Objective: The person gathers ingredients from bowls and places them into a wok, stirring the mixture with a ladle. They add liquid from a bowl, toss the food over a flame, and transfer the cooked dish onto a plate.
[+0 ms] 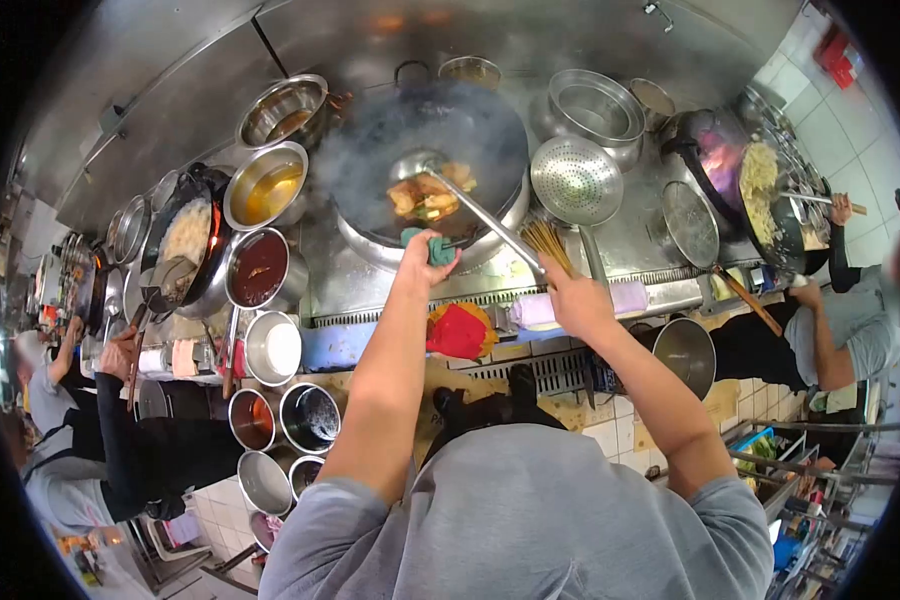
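A large dark wok (370,190) sits on the stove in front of me, with pieces of browned food and some greens (432,198) inside and steam above. My left hand (428,258) is closed on a green cloth (440,247) at the wok's near rim; any handle under the cloth is hidden. My right hand (578,302) grips the end of a long ladle (490,222), whose bowl is in the wok over the food. A bamboo brush (547,246) stands just beyond my right hand. Right of the wok lies a perforated strainer (576,180).
At left are pots of yellow liquid (268,188), dark red sauce (258,270) and white contents (273,347). A red cloth (458,330) lies on the front edge. Co-workers handle a wok at left (182,235) and another at right (785,235).
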Tool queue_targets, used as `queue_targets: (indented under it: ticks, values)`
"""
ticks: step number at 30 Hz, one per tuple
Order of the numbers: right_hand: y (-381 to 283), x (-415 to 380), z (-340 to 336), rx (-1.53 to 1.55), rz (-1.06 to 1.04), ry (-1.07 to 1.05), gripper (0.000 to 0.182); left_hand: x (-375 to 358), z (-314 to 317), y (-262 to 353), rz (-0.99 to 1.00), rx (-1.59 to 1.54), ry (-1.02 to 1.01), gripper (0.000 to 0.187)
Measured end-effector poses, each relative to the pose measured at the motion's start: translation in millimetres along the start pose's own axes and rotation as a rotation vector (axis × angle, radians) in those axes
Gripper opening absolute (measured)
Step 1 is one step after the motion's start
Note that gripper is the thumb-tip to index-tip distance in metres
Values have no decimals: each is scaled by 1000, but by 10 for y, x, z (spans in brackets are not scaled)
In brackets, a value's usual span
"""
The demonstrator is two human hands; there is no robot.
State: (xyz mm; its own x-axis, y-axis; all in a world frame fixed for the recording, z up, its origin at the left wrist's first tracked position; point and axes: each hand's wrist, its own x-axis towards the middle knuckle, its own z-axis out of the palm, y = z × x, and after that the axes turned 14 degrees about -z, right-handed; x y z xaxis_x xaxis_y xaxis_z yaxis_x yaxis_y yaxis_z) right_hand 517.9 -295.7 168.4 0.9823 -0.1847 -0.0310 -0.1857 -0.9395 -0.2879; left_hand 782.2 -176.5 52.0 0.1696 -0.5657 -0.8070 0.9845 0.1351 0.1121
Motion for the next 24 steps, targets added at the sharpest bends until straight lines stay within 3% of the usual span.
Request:
queue_targets:
  ticks: [1,3,6,7,10,14,17,20,24]
  values:
    - [-39,-71,23,4,-26,98,49,26,8,-8,24,19,-33,17]
    - [-151,-411,-177,166,-72,74,50,-20,-22,-146,38,-5,-61,17]
    - [-228,-871,-1096,338,-139,-44,59,-482,15,-480,111,-50,-92,16]
    - [-248,-972,-1373,396,-21,-154,61,-702,-16,-627,53,-59,-101,15]
    - [-237,-1042,-1730,251,-128,-210,59,-1344,69,-935,-34,-45,-77,15]
    - [-150,-550,-1442,181,-136,-138,54,-1323,297,-771,-2,-3,-63,17]
    - [-55,-20,-911,88,-144,-21,52,-851,46,-778,28,68,-44,18]
    - [-165,202,-796,163,-64,87,50,-589,-326,-1002,33,107,-66,17]
    - [-192,21,-950,222,-149,162,49,-1021,-184,-1273,-13,108,12,16]
